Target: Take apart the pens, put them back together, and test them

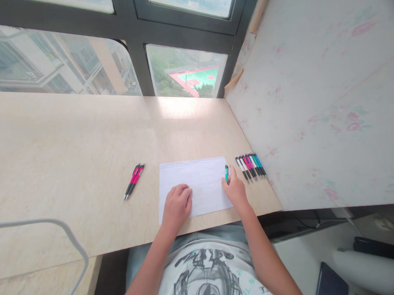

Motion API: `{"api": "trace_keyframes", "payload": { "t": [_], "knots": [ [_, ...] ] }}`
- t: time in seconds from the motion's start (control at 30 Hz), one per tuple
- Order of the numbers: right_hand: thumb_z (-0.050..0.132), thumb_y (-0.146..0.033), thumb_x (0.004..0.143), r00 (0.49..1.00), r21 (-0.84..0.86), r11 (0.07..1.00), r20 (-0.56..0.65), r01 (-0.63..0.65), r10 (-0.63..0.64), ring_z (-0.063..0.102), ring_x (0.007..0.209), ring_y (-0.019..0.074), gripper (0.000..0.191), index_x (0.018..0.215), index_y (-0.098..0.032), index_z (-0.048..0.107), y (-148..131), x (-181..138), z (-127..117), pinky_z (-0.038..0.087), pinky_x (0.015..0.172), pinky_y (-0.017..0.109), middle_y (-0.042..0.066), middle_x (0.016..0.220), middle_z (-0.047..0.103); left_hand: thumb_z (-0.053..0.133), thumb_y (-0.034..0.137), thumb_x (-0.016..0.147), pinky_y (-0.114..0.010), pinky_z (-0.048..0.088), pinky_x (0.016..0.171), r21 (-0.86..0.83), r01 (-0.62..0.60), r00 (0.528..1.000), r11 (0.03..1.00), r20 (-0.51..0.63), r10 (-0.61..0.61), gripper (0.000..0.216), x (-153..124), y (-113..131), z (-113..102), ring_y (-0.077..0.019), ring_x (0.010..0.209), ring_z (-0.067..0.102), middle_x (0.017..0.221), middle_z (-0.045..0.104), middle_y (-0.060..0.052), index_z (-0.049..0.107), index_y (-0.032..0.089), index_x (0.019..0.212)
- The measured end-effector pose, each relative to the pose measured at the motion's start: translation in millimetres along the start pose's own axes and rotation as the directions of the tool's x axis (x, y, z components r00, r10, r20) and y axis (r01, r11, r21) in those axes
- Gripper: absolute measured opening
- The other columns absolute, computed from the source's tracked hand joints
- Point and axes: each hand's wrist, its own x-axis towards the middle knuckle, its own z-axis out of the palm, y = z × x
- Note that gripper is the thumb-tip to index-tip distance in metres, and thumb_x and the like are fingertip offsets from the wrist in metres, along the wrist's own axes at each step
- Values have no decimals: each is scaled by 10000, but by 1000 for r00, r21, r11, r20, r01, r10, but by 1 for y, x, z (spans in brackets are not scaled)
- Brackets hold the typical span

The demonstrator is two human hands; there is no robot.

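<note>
Head view: a person sits at a pale desk point(66, 142), both bare forearms reaching forward onto it.
Left hand point(177, 204): lies palm down on the lower left part of a sheet of paper point(201, 183), fingers loosely curled, nothing in its grasp.
Right hand point(235, 190): closed around a teal pen point(226, 173), thumb and fingers pinching the barrel; the hand rests at the sheet's right edge.
Teal pen: stands nearly upright above the right hand's fingers, its lower end on or just over the paper's right margin; contact with the sheet cannot be told.
Sheet of paper: white, lies flat between and under the two hands, its long side running from one hand to the other, with faint marks along the far edge.
Row of pens point(250, 166): just to the right of the right hand, lying side by side and touching, with white, pink and blue barrels and dark grips.
Two pink pens point(134, 181): well to the left of the left hand, lying together at a slant.
Wall panel point(315, 113): pale with faded flowers, rising beyond the row of pens on the right-hand side.
Window point(186, 74): beyond both hands, at the desk's far edge.
White wire point(72, 244): curves over the desk far to the left of the left hand.
</note>
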Motion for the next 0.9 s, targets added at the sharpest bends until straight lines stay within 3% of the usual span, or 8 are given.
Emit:
{"api": "trace_keyframes", "payload": {
  "t": [0.1,0.2,0.47,0.73,0.9],
  "knots": [
    [464,-269,926,999,-251,968,-48,1,-14,656,971,253,541,1454,-164,408,9,12,-15,457,799,315,136,1141,688,474,179,915,-409,475,889,1,4,1000,1000,1,-4,174,0,0,0,-245,999,566,1077,634,-96,632,201,982],
    [463,-310,952,997,-370,929,-61,12,-38,634,1056,251,533,1465,-184,391,13,23,-27,455,839,317,134,1254,641,480,181,909,-407,479,882,1,7,1000,1000,1,-7,178,0,0,-1,-247,996,575,1072,639,-93,640,208,982],
    [453,-284,964,998,-473,881,-60,-2,-30,645,948,200,296,1179,-223,648,21,26,-21,440,720,273,82,1144,658,483,186,904,-401,480,882,-10,8,1000,1000,6,-8,178,2,1,-4,-249,995,583,1067,642,-94,647,206,971],
    [549,-292,910,998,-427,904,-66,-7,-23,628,883,184,204,1042,-221,688,17,23,-18,398,667,257,63,1045,683,491,189,903,-408,481,879,-12,1,1000,1000,-4,-1,173,0,-2,-2,-252,993,582,1070,640,-96,646,201,978],
    [546,-295,906,988,-448,886,-137,-121,66,626,846,187,187,997,-220,691,25,27,-29,380,647,268,67,1038,687,479,192,909,-409,483,887,-31,0,1000,1000,-9,0,180,0,-2,-2,-247,990,582,1071,638,-95,644,208,982]
  ]
}}
